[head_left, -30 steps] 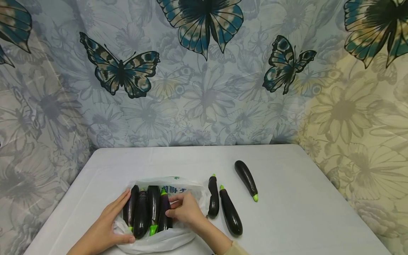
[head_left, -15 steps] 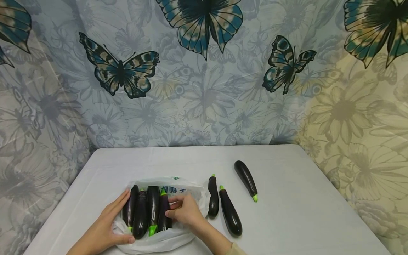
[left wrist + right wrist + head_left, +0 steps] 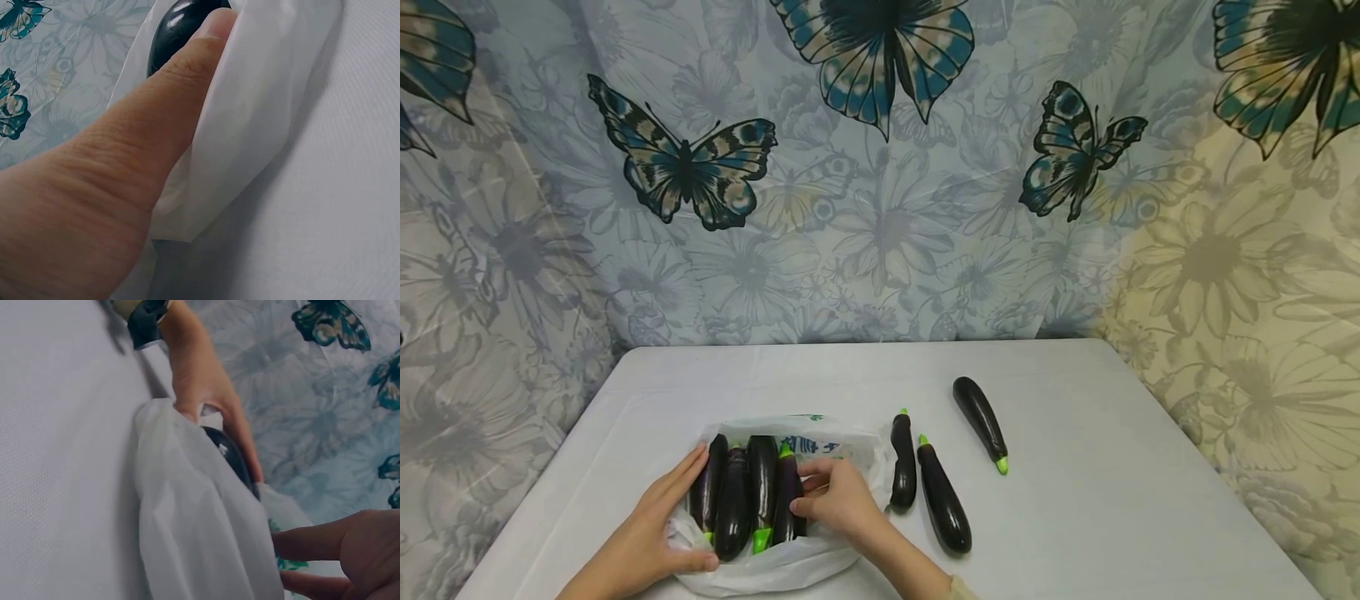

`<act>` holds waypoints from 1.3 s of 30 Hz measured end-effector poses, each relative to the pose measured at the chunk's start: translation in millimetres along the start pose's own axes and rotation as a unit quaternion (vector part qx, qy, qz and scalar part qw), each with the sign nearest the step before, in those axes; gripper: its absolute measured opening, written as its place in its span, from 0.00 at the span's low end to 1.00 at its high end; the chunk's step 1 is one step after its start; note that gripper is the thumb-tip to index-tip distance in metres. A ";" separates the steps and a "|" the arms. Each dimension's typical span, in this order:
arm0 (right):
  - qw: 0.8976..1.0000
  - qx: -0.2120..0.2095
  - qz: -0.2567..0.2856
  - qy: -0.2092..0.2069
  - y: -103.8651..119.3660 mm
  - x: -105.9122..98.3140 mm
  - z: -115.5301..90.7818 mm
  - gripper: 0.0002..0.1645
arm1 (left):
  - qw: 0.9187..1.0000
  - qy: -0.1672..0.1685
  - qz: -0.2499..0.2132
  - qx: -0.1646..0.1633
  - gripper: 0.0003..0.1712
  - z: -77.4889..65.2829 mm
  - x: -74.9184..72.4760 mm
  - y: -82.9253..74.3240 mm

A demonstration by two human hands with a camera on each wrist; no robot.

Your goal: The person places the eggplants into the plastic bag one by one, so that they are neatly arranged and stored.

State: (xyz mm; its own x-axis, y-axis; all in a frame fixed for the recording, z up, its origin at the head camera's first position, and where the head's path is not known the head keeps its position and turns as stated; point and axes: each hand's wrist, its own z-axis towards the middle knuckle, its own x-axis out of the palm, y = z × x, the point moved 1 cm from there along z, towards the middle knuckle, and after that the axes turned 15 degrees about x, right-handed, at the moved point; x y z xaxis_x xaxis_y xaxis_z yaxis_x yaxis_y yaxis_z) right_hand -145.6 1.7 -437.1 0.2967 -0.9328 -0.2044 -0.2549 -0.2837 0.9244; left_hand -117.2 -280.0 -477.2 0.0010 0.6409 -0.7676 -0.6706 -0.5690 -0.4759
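Observation:
Several dark eggplants (image 3: 733, 512) lie side by side in a white plastic bag (image 3: 805, 571), in the head view. Along the leftmost eggplant (image 3: 706, 492) rest the extended fingers of my left hand (image 3: 643, 525), while its thumb touches the lower end of the row, at the bag's edge. My right hand (image 3: 842, 500) reaches into the bag from the other side, its fingertips against the rightmost eggplant (image 3: 786, 504). Only the thumb side of the left hand (image 3: 156, 119) shows in the left wrist view. Bag plastic (image 3: 194, 512) hides most of the eggplants in the right wrist view.
Three loose eggplants lie right of the bag: a short curved one (image 3: 903, 462), a longer one (image 3: 943, 500) and one farther back (image 3: 981, 425). The white table (image 3: 1097, 500) ends at a butterfly-print cloth backdrop (image 3: 887, 250).

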 end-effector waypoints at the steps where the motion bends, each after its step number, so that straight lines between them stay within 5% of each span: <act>1: 1.000 -0.006 -0.012 0.001 1.0 -1.5 -1.8 0.22 | 1.000 0.000 0.001 0.001 0.72 -0.1 0.3 -0.2; 8: 0.999 -0.024 -0.042 0.012 11.7 -15.3 -15.2 0.21 | 1.000 -0.007 0.005 0.013 0.73 0.0 1.3 -0.8; 22: 0.993 -0.048 0.058 0.091 38.6 -76.7 -45.0 0.19 | 1.000 -0.005 0.004 0.010 0.72 -1.0 1.7 -0.9; 29: 0.993 -0.077 0.074 0.045 38.1 -141.1 -43.1 0.20 | 1.000 0.002 0.005 0.004 0.72 -1.1 2.6 -0.1; 39: 0.996 -0.022 0.076 -0.040 6.3 -262.4 9.8 0.25 | 1.000 -0.003 0.006 0.000 0.72 -1.5 3.0 -0.3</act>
State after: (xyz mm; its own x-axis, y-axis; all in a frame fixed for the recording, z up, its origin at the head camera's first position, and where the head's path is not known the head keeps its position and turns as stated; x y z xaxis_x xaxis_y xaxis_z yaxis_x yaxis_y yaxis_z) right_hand -234.1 242.5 -380.8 0.1827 -0.9795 -0.0853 -0.2498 -0.1301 0.9595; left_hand -115.8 -278.7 -480.0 -0.0120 0.6373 -0.7705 -0.6709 -0.5765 -0.4664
